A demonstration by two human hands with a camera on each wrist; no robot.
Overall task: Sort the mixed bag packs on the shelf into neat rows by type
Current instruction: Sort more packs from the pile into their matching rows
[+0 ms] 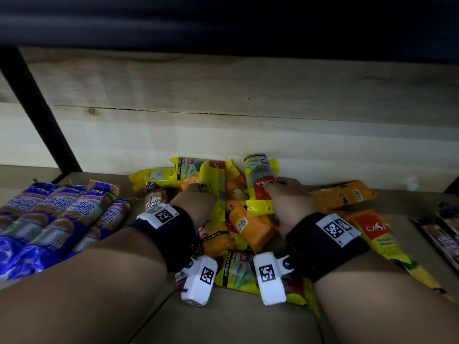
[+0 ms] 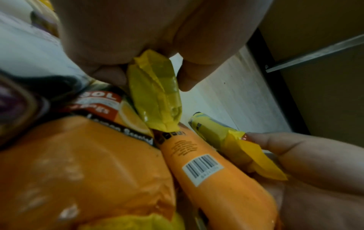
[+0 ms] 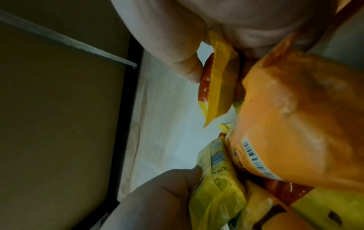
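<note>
A heap of yellow and orange bag packs (image 1: 238, 219) lies mid-shelf against the back wall. My left hand (image 1: 195, 196) grips one yellow pack (image 1: 214, 189) standing on end; the left wrist view shows its thumb and fingers curled round that pack (image 2: 157, 93). My right hand (image 1: 288, 194) grips another yellow pack with a red CASA label (image 1: 260, 184), lifted upright over the heap; in the right wrist view it is pinched between thumb and fingers (image 3: 216, 74). An orange pack with a barcode (image 2: 206, 171) lies between the two hands.
A row of blue Singlet Handle packs (image 1: 49, 214) lies at the left. A brown drawstring pack (image 1: 155, 199) sits beside them. An orange pack (image 1: 345, 194) and a long CASA pack (image 1: 380, 239) lie right of the heap, with dark packs (image 1: 444, 234) at the far right. A black shelf post (image 1: 37, 108) stands back left.
</note>
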